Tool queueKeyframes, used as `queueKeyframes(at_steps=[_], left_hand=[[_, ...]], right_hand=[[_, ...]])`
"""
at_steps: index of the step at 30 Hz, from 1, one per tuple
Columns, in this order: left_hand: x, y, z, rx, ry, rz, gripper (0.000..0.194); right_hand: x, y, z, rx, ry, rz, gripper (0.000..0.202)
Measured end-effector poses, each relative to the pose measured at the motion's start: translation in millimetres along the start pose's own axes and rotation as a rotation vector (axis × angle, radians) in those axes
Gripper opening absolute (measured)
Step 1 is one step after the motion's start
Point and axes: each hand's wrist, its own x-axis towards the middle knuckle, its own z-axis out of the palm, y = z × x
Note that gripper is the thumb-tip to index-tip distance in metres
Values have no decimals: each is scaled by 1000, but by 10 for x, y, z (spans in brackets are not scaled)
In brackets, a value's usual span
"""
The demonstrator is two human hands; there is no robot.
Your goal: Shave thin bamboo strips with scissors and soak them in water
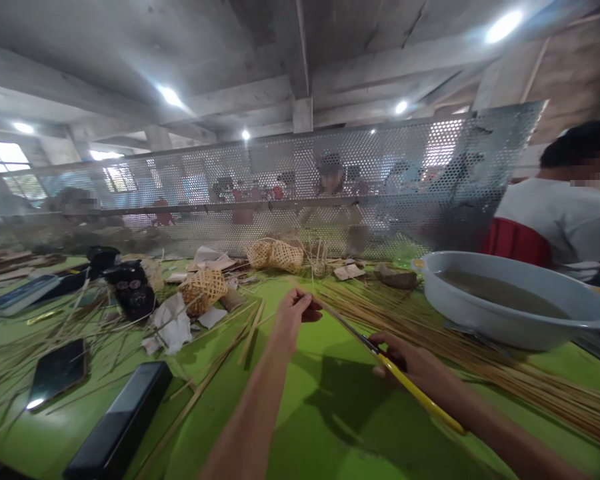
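Near the middle of the green table, my left hand (298, 305) is closed with its fingertips pinched together; what lies between them is too small to make out. To the right, my right hand (397, 357) is wrapped round a long tool with a yellow handle (420, 393) and a thin dark metal front part (347, 325). The tool's tip points up and left, close to my left fingertips. Beyond and right of my hands lies a bundle of thin tan strips (445, 343).
A grey-blue basin (485, 313) of murky water stands right. Woven pieces (203, 291), crumpled paper (173, 325), a phone (60, 370) and a dark case (123, 420) lie left. A perforated metal screen (280, 193) crosses behind; a person (570, 207) sits far right.
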Motion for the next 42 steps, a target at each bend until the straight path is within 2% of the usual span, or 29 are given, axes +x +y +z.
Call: queueKeyframes(at_steps=[15, 21, 28, 35, 42], left_hand=[[22, -6, -3, 8, -45, -34, 21], [22, -12, -18, -18, -56, -27, 22], [50, -30, -50, 5, -1, 14, 29], [50, -38, -35, 15, 24, 34, 31], [43, -87, 41, 27, -1, 0, 30]], right_hand=[[79, 129, 45, 83, 16, 0, 39], [111, 180, 80, 148, -8, 19, 43], [103, 163, 75, 210, -35, -8, 45], [0, -2, 13, 85, -4, -22, 46], [17, 48, 29, -28, 64, -13, 42]])
